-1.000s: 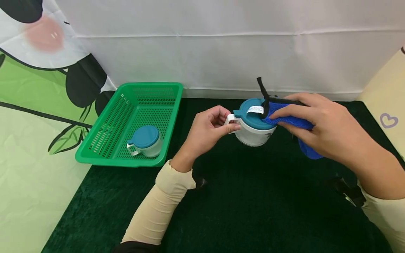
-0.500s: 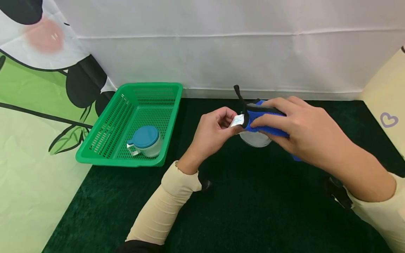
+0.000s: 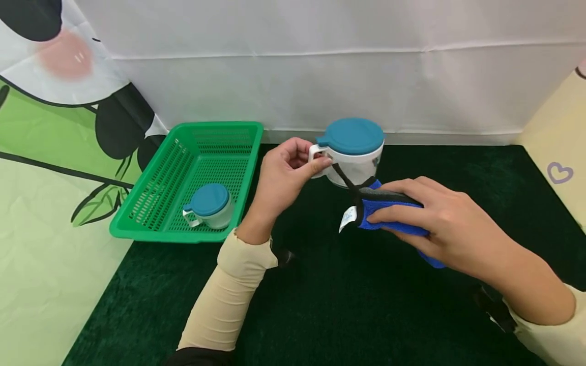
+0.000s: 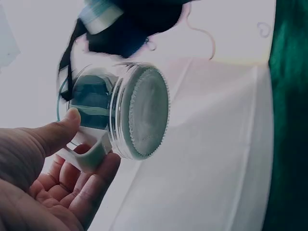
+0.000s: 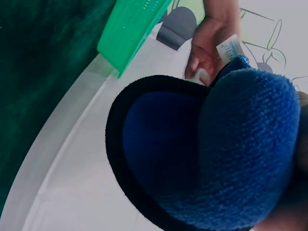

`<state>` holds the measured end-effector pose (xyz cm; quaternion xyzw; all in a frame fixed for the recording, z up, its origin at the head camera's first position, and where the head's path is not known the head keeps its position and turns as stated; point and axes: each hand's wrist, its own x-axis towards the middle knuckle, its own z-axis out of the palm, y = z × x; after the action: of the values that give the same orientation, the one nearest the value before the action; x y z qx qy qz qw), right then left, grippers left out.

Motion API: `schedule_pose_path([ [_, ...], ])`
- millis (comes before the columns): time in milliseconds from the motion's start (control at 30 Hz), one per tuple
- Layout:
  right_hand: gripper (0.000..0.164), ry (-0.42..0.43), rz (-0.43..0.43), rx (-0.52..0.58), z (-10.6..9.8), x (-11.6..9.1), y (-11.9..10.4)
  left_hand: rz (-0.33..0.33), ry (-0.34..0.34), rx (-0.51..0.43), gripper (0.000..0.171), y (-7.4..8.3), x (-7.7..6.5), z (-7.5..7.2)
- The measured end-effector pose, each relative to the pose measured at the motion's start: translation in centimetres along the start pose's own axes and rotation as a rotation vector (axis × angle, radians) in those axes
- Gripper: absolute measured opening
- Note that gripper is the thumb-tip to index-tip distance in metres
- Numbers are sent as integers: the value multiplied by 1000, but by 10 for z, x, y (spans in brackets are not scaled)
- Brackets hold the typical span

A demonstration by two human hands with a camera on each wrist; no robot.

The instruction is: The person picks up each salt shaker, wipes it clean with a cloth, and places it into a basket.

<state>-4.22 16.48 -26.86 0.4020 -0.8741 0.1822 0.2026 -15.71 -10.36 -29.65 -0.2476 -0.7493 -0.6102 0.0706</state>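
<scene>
A clear cup with a blue lid (image 3: 354, 136) and a white handle is held up by my left hand (image 3: 288, 175), which pinches the handle between thumb and fingers. In the left wrist view the cup's ribbed glass base (image 4: 150, 113) faces the camera. My right hand (image 3: 435, 223) grips a folded blue cleaning cloth (image 3: 389, 216) with black edging, a black loop and a white tag (image 3: 348, 218). The cloth is just below and right of the cup, its loop overlapping the glass in the head view. Up close in the right wrist view, the cloth's fuzzy pile (image 5: 250, 144) shows.
A green plastic basket (image 3: 155, 235) stands at the left on the dark green tabletop (image 3: 348, 305). Inside it, near the front right corner, sits a second cup with a blue lid (image 3: 210, 199). A white cloth backdrop (image 3: 297, 91) rises behind the table.
The cloth was over the lid, then moved left across the cup and handle; now it is lower, in front of it. The left hand has raised the cup away from the cloth.
</scene>
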Motion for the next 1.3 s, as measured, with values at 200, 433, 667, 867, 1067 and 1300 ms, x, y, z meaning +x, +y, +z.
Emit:
schedule_pose_path([
  [200, 43, 3, 31, 20, 1, -10, 4, 34, 81, -15, 20, 9, 7, -29],
  [433, 43, -5, 48, 22, 1, -15, 5, -1, 185, -3, 19, 11, 10, -63],
  [667, 43, 3, 42, 19, 3, -17, 6, -59, 273, 5, 20, 7, 9, -97],
  [867, 43, 2, 45, 14, 4, -19, 7, -107, 333, 55, 22, 2, 5, -125],
  [1067, 43, -6, 46, 12, 4, -20, 6, -159, 379, 84, 24, -6, -2, -149],
  [1300, 44, -14, 58, -8, 3, -20, 5, -197, 434, 56, 27, -15, -5, -173],
])
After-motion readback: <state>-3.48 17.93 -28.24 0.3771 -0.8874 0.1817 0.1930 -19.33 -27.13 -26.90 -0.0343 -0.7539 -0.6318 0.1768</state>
